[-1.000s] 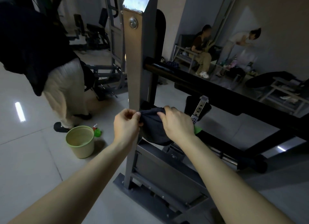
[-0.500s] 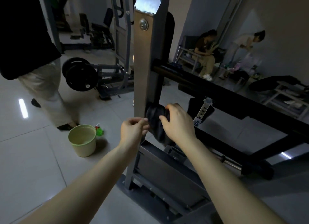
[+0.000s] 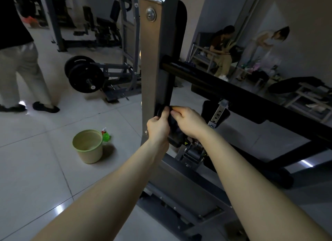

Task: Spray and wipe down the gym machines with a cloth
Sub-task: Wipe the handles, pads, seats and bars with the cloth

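Left hand: our left hand (image 3: 158, 125) is curled round one end of the dark cloth (image 3: 172, 123) and pinches it against the grey upright post (image 3: 152, 64).
Right hand: our right hand (image 3: 188, 122) grips the cloth's other end with bent fingers, just beside the left hand, knuckles almost touching.
Cloth: we see it bunched between both hands and pressed to the post's lower right edge, below the black bar (image 3: 233, 90) that runs off to the right.
Machine: we see the post standing upright on a grey base frame (image 3: 188, 195).
Floor: a pale green bucket (image 3: 88, 148) stands on the tiles to the left of the post, with a green spray bottle (image 3: 106, 135) touching its far side.
Further off: black weight plates (image 3: 84, 77) sit behind the bucket, and a person in light trousers (image 3: 19, 70) stands at far left.
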Tool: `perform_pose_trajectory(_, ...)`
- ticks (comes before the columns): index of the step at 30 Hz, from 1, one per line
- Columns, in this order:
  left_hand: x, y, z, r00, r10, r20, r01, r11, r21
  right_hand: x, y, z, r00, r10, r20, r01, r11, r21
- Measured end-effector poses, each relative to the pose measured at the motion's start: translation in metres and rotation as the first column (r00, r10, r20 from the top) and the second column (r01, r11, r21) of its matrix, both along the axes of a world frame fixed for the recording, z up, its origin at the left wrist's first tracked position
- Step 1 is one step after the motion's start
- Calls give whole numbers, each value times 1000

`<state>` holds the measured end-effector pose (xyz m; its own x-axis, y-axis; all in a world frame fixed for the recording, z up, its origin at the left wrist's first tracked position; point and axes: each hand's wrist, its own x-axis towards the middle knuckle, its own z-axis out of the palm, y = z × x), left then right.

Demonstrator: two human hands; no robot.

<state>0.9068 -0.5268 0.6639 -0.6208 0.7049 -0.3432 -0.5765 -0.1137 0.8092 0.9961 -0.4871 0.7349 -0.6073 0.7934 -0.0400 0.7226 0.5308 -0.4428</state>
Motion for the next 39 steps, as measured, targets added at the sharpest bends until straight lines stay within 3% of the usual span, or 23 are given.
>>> perform_pose_trajectory(9, -2, -11, -5, 994, -111, 0, 111, 993, -40, 26, -14, -2, 975, -40, 218, -33, 947, 321)
perform_pose_trajectory(16, -4, 8, -8, 1000, 2, 3, -2, 1000, -26, -6, 2, -3, 975, 52, 216, -96, 976, 197)
perform_pose_trajectory(21, -1, -1, 1, 1000, -7, 27, 8, 999, -36, -4, -2, -7, 972, 30, 233, -95, 957, 273)
perform_pose_trajectory(26, 27, -12, 3, 999, -30, 34, 30, 999, -17, 29, -12, -14, 988, 4, 152, -58, 934, 352)
perform_pose_trajectory(33, 78, -28, 3, 954, -298, -33, 294, 952, -87, 89, -25, -9, 955, -105, 279, -31, 895, 444)
perform_pose_trajectory(36, 48, -17, 6, 989, -146, -12, 144, 985, -96, 75, -20, -2, 965, -69, 254, -32, 927, 373)
perform_pose_trajectory(39, 23, -14, 12, 999, -44, -18, 43, 997, -69, 49, -14, 0, 993, 46, 113, -70, 972, 225)
